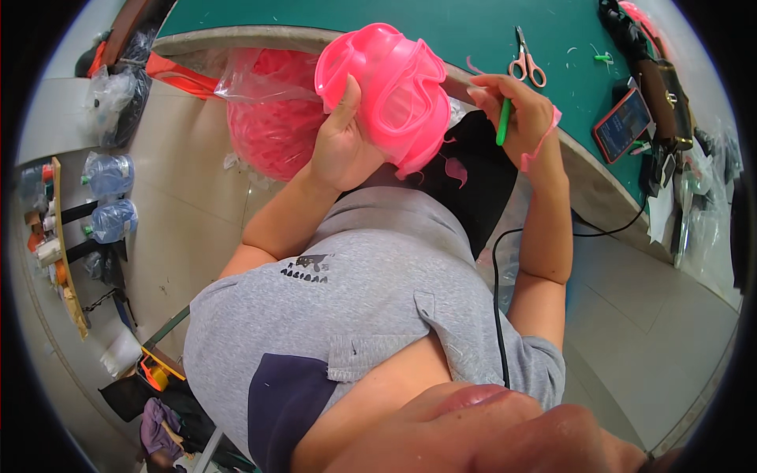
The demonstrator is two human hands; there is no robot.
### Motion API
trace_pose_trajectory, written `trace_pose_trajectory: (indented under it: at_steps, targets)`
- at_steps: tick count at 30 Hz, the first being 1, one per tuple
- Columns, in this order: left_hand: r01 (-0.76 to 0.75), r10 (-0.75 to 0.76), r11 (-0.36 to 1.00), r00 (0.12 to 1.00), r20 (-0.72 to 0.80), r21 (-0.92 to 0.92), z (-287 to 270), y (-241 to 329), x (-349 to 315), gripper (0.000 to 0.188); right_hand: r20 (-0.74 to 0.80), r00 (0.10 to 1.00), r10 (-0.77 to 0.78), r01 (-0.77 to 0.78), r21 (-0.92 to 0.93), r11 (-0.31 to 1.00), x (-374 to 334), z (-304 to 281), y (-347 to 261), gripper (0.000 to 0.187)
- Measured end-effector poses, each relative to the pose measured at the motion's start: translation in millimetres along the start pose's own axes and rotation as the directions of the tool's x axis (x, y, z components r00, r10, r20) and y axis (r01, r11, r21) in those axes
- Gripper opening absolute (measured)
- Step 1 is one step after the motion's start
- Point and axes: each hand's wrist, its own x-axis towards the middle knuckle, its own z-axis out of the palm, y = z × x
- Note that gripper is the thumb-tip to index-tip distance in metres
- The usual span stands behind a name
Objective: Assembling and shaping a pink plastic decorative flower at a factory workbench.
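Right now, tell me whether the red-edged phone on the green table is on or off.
On: the red-edged phone is lit, showing pale characters on a dark bluish background.

A green table with a pale rim curves along its near edge. Scissors with pink handles lie close to that edge, blades pointing away from it; a thin pink scrap is just left of them. Toward the right edge are a small green piece, a red-framed phone and, beyond it, a brown bag.
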Motion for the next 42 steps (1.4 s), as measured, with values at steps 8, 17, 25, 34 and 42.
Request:
trace_pose_trajectory:
  at_steps: [8, 17, 25, 34, 42]
  targets:
    - [-0.038, 0.037, 0.996, 0.999, 0.015, 0.085, 2, -7, -2, 0.059, -0.037, 0.976, -0.213, 0.216, 0.159, 0.963, 14, 34, -34, 0.029]
    - [-0.016, 0.018, 0.990, 1.000, -0.010, 0.138, 2, -3, -3, 0.060, -0.052, 0.877, -0.478, 0.481, 0.067, 0.874, 4, 31, -39, 0.023]
    - [0.000, -0.004, 0.994, 0.999, -0.039, -0.111, -14, 19, 0, 0.059, 0.286, 0.849, -0.444, 0.115, 0.721, 0.683, -17, -17, -1, 0.014]
    - [0.033, -0.036, 0.988, 0.999, -0.017, -0.151, -9, 17, 6, 0.059, 0.013, 0.993, -0.117, 0.001, 0.993, 0.120, -15, -36, 32, 0.020]
    - [0.114, -0.093, 0.973, 0.989, 0.112, -0.203, -1, 14, 4, 0.062, -0.061, 0.957, -0.284, 0.291, 0.209, 0.934, -6, 17, -43, 0.023]
